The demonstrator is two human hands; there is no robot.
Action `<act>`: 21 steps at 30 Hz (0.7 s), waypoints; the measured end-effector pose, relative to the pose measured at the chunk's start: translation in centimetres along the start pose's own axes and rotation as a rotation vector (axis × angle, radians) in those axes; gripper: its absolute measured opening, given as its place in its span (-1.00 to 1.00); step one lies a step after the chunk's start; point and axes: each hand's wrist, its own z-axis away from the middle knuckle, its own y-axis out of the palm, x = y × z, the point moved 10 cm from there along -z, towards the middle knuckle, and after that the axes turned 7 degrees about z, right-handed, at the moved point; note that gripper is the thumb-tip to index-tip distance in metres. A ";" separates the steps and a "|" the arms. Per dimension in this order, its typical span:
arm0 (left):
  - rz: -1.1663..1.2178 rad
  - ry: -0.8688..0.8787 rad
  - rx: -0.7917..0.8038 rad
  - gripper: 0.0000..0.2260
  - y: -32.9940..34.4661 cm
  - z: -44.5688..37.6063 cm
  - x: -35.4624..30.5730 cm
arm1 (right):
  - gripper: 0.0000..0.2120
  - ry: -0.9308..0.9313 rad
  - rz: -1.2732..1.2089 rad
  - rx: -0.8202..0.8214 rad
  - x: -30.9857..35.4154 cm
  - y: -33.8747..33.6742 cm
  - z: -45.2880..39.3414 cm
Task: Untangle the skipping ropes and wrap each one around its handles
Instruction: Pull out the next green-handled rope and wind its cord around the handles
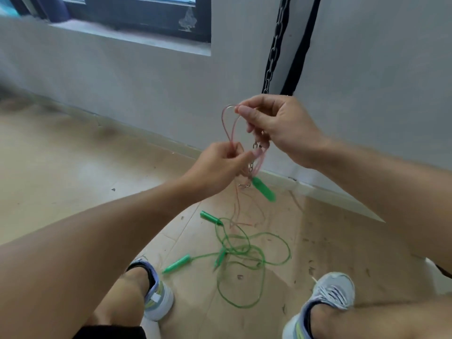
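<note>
I hold a thin pink skipping rope up in front of the wall. My right hand pinches the top of its loop between thumb and forefinger. Lower down, my left hand pinches the same rope where its strands cross. A green handle dangles just below my hands, and pink strands trail from it down to the floor. A green rope lies tangled on the floor between my feet, with one green handle at its far end and another green handle near my left shoe.
A metal chain and a black strap hang down the grey wall behind my right hand, and chain links show below my fingers. My two shoes stand on the dusty tiled floor. A window sill is at the upper left.
</note>
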 end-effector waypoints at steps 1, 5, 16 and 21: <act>0.008 -0.007 0.003 -0.63 -0.1 0.1 0.0 | -0.90 0.005 0.013 -0.011 -0.4 -0.4 0.1; 0.000 0.018 -0.105 -0.56 -2.4 -0.1 -0.1 | -0.89 0.084 0.027 0.096 -2.7 -0.7 0.7; -0.282 -0.123 -0.307 -0.59 -9.7 0.2 3.5 | -0.70 0.405 0.623 0.288 -13.0 -4.8 3.5; -0.549 -0.234 -0.182 -0.49 -8.8 0.4 4.6 | -0.74 0.337 0.891 -0.035 -12.6 -9.2 1.7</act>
